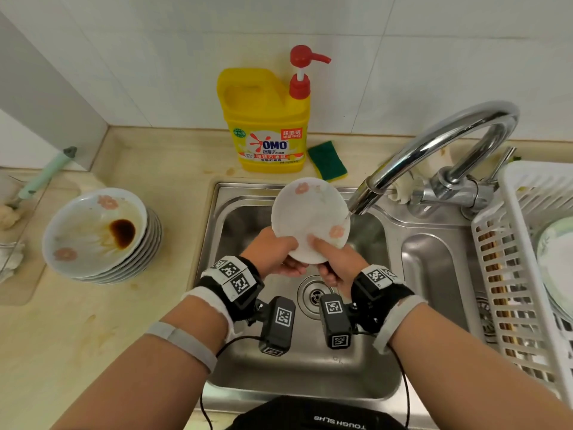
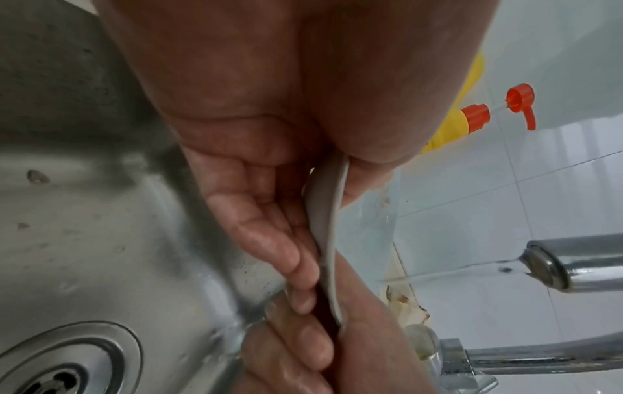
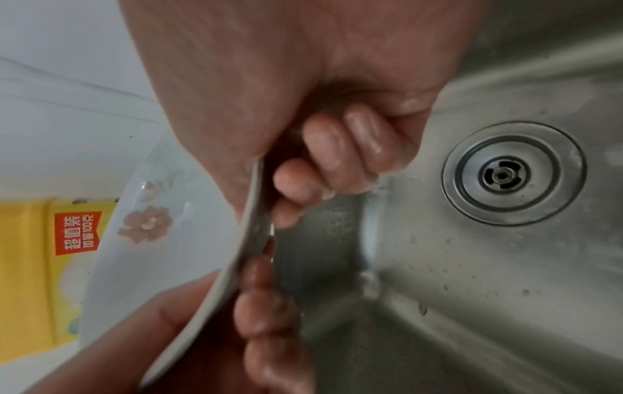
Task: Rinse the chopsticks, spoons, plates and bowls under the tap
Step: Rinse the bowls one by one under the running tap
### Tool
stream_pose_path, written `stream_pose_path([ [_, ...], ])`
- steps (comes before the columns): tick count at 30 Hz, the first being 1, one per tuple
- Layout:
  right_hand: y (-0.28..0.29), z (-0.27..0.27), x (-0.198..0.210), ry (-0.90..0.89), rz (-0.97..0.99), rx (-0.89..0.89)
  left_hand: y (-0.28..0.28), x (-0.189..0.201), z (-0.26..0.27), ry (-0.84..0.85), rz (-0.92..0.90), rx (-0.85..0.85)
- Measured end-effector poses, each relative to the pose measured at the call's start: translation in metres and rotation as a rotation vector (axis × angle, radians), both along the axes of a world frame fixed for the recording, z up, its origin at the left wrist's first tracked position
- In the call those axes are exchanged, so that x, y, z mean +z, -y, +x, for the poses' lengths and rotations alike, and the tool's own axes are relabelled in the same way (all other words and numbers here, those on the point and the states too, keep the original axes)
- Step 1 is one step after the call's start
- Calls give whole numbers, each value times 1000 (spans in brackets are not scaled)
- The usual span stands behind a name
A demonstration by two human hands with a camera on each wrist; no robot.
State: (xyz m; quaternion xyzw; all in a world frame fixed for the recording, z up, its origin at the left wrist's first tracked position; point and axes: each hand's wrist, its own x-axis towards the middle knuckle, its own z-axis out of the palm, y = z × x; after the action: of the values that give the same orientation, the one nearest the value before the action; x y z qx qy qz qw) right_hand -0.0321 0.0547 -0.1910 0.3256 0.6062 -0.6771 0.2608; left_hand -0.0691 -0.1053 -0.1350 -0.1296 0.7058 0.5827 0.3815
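A small white plate (image 1: 310,217) with pink flowers is tilted up over the sink (image 1: 310,361), its right rim under the water running from the tap (image 1: 434,144). My left hand (image 1: 273,249) grips its lower left rim, thumb on the face, fingers behind. My right hand (image 1: 331,259) pinches the lower right rim, thumb on the face. In the left wrist view the plate (image 2: 325,226) shows edge-on between my left hand (image 2: 269,213) fingers and thumb. In the right wrist view the plate (image 3: 168,240) is held by my right hand (image 3: 286,173), curled fingers behind it.
A stack of dirty plates (image 1: 102,234) with brown sauce stands on the counter at left. A yellow detergent bottle (image 1: 266,119) and a green sponge (image 1: 327,161) sit behind the sink. A white drying rack (image 1: 527,274) with a plate and chopsticks stands at right.
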Motion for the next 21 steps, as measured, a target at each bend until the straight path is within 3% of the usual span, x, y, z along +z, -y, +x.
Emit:
stream_pose_path([
  [4,-16,-12,3,-5,137,36,12,5,-6,-26,-85,-104],
  [13,-32,-24,10,-72,364,374,24,13,-17,-82,-267,-444],
  [17,-29,-21,9,-99,368,304,23,8,-17,-132,-283,-322],
  [21,-17,-12,-2,-40,217,56,14,-5,-9,-125,-234,-107],
])
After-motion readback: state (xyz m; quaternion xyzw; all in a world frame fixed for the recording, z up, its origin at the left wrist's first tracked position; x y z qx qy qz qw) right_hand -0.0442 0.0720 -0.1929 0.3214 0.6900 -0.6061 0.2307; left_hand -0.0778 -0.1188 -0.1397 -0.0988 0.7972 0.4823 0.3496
